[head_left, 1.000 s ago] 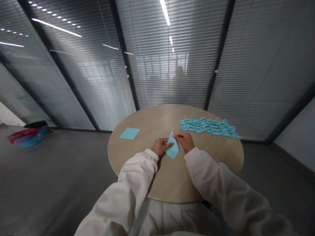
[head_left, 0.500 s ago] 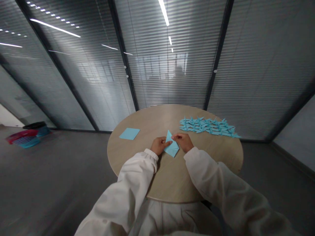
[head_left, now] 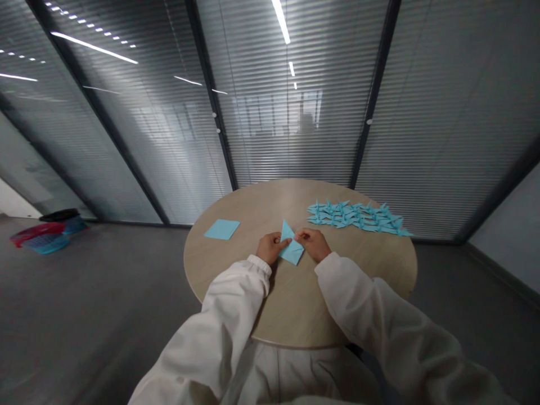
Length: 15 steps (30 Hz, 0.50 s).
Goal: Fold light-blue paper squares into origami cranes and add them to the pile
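Note:
A partly folded piece of light blue origami paper point(head_left: 292, 255) is between my hands, above the middle of the round table point(head_left: 304, 315). Its narrow point faces away from me and a wider end faces me. My left hand point(head_left: 270, 247) grips its left side, thumb on top. At the upper right edge, my right hand point(head_left: 313, 243) pinches the paper with its fingertips. The fingers beneath the paper are hidden.
A flat stack or sheet of blue square paper point(head_left: 222, 229) lies on the table's left. Rows of several folded blue paper cranes point(head_left: 356, 216) sit at the back right. On the floor far left are red and blue baskets point(head_left: 44, 239). Glass panels with blinds point(head_left: 291, 152) stand behind the table.
The folded paper has shifted slightly left and away from me, and turned a little. My left hand moved slightly left with it. My right hand stays nearly in place.

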### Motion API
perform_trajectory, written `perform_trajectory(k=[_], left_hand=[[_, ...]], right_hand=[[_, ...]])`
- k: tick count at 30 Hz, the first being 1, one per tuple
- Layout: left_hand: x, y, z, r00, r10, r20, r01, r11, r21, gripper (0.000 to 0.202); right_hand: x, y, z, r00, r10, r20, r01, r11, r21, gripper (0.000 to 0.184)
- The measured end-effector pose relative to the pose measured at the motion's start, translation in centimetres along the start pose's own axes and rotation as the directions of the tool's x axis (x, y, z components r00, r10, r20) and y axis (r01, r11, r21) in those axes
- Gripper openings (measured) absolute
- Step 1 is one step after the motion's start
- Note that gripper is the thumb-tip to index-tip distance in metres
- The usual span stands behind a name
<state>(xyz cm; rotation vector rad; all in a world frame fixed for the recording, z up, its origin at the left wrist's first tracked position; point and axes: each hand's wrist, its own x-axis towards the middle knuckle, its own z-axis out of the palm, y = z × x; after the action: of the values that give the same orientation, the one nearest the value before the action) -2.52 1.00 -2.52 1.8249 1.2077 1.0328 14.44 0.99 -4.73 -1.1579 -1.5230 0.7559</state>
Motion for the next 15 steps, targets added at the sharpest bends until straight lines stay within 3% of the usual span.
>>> perform_trajectory(k=[8, 15], left_hand=[[0.3, -0.37, -0.32, 0.995, -0.021, -0.094, 0.017, 0.998, -0.053, 0.035], [0.31, -0.59, -0.08, 0.994, -0.02, -0.103, 0.004, 0.988, -0.153, 0.034]], right_hand=[[-0.1, -0.01, 0.0, 0.997, -0.007, 0.078, -0.003, 0.991, 0.134, 0.025], [0.13, 0.12, -0.14, 0.999, 0.014, 0.035, -0.013, 1.0, -0.018, 0.017]])
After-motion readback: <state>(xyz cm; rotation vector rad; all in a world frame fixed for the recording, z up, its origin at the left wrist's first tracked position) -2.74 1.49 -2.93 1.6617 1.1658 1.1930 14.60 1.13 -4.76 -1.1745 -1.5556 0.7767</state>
